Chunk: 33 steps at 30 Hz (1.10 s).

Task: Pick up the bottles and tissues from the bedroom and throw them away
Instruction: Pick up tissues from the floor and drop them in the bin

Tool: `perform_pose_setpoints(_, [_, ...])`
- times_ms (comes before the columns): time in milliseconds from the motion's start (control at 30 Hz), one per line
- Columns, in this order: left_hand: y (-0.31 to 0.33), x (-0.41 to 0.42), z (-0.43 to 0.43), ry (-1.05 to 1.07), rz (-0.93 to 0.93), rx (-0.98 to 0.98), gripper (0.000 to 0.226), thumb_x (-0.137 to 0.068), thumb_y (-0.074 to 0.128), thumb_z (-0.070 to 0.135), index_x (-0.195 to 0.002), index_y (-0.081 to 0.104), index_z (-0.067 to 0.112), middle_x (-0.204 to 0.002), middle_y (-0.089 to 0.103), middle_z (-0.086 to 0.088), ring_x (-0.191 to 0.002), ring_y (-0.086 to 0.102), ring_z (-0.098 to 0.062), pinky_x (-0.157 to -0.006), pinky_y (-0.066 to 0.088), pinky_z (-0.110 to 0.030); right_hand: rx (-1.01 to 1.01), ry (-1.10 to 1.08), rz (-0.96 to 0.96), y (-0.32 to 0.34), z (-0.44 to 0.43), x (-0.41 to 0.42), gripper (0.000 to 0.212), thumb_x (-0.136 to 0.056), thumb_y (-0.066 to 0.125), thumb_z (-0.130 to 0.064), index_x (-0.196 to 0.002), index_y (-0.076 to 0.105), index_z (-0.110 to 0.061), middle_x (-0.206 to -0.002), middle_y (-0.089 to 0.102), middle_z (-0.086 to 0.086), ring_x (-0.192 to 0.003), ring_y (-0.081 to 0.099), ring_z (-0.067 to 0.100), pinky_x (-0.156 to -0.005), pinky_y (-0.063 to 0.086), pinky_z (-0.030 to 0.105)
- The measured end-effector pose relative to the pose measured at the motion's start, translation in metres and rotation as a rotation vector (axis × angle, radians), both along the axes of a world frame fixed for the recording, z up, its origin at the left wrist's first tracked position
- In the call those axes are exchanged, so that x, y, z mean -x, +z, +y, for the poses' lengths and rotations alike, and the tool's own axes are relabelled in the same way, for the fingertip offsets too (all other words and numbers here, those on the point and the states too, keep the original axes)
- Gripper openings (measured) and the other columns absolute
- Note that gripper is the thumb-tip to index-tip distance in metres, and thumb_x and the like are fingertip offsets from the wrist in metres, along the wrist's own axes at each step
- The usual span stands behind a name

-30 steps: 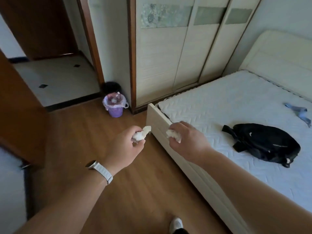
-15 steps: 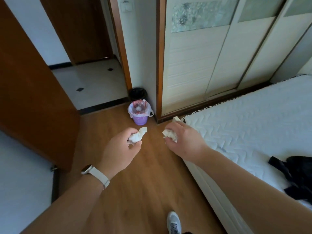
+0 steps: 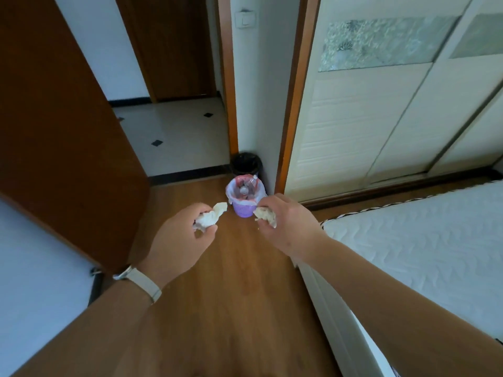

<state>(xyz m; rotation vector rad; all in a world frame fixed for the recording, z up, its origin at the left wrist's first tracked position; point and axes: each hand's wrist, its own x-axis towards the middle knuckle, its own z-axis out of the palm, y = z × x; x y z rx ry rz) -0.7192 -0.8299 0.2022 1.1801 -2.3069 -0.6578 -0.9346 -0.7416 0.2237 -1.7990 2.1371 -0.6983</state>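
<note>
My left hand (image 3: 179, 240) is closed on a crumpled white tissue (image 3: 209, 217) that sticks out past the thumb. My right hand (image 3: 285, 221) grips a second crumpled tissue (image 3: 265, 213). Both hands are held out over the wooden floor, a short way in front of a small purple bin (image 3: 245, 209) with a pale plastic liner. Clear plastic bottles (image 3: 245, 187) lie inside the bin. The bin stands on the floor against the wall, between the two hands in the view.
A black bin (image 3: 245, 163) stands just behind the purple one. An open brown door (image 3: 62, 137) is on the left, with a tiled hallway beyond. The white mattress (image 3: 419, 251) and bed frame run along the right. Wardrobe sliding doors (image 3: 381, 118) fill the far right wall.
The view has swung left and moved toward the bins, which now look closer and centred. The black bag on the bed has left the view. Both hands still hold their tissues.
</note>
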Motion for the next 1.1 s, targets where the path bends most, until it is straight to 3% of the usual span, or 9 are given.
perform_pose_setpoints(167, [-0.017,-0.031,-0.066,0.07,0.037,-0.057,0.027,-0.086,0.069,0.027,-0.112,0.06,0.025,-0.103,0.064,0.013,-0.087,0.061,-0.007,-0.07,0.043,-0.014,-0.065,0.059,0.004,-0.01,-0.079,-0.03,0.039,-0.091,0.062,-0.034,-0.128,0.05,-0.03,-0.123,0.054,-0.01,-0.098,0.057,0.011,-0.079,0.048,0.015])
perform_pose_setpoints(400, [-0.04,-0.086,-0.212,0.041,0.051,-0.111,0.027,-0.088,0.066,0.032,-0.114,0.057,0.029,-0.104,0.063,0.013,-0.085,0.061,-0.006,-0.069,0.047,-0.015,-0.122,0.012,0.041,-0.026,-0.215,-0.086,0.039,-0.091,0.061,-0.037,-0.127,0.049,-0.034,-0.121,0.056,-0.012,-0.099,0.055,0.008,-0.081,0.049,0.015])
perform_pose_setpoints(533, [-0.032,-0.12,-0.296,0.042,0.052,-0.111,0.031,-0.088,0.066,0.035,-0.117,0.056,0.029,-0.111,0.063,0.013,-0.09,0.061,-0.007,-0.075,0.05,-0.017,-0.107,-0.03,0.064,-0.019,-0.295,-0.127,0.032,-0.088,0.06,-0.041,-0.118,0.05,-0.042,-0.111,0.053,-0.021,-0.094,0.053,0.008,-0.097,0.048,0.037])
perform_pose_setpoints(633, [-0.025,-0.14,-0.348,0.054,0.038,-0.095,0.033,-0.088,0.066,0.035,-0.119,0.056,0.029,-0.115,0.063,0.011,-0.095,0.06,-0.009,-0.078,0.05,-0.019,-0.066,-0.035,0.022,-0.012,-0.343,-0.152,0.03,-0.089,0.06,-0.039,-0.118,0.052,-0.039,-0.115,0.056,-0.02,-0.098,0.054,0.007,-0.089,0.051,0.027])
perform_pose_setpoints(733, [-0.025,-0.158,-0.382,0.066,0.048,-0.101,0.034,-0.088,0.067,0.035,-0.119,0.056,0.029,-0.115,0.064,0.01,-0.097,0.061,-0.01,-0.078,0.052,-0.022,-0.108,0.002,0.056,-0.015,-0.374,-0.17,0.03,-0.089,0.059,-0.036,-0.119,0.054,-0.035,-0.118,0.055,-0.017,-0.098,0.054,0.008,-0.084,0.052,0.026])
perform_pose_setpoints(867, [-0.029,-0.177,-0.419,0.103,0.053,-0.096,0.036,-0.088,0.066,0.036,-0.121,0.055,0.027,-0.119,0.064,0.007,-0.101,0.062,-0.014,-0.082,0.055,-0.028,-0.107,0.021,0.068,-0.012,-0.426,-0.177,0.029,-0.089,0.059,-0.035,-0.118,0.056,-0.034,-0.114,0.056,-0.016,-0.095,0.054,0.006,-0.076,0.042,0.016])
perform_pose_setpoints(1100, [-0.035,-0.19,-0.491,0.123,0.031,-0.057,0.033,-0.088,0.066,0.036,-0.118,0.058,0.025,-0.114,0.065,0.007,-0.096,0.06,-0.01,-0.075,0.047,-0.016,-0.061,0.054,0.037,-0.006,-0.513,-0.175,0.029,-0.088,0.062,-0.031,-0.117,0.058,-0.03,-0.11,0.055,-0.015,-0.093,0.049,0.004,-0.073,0.035,0.013])
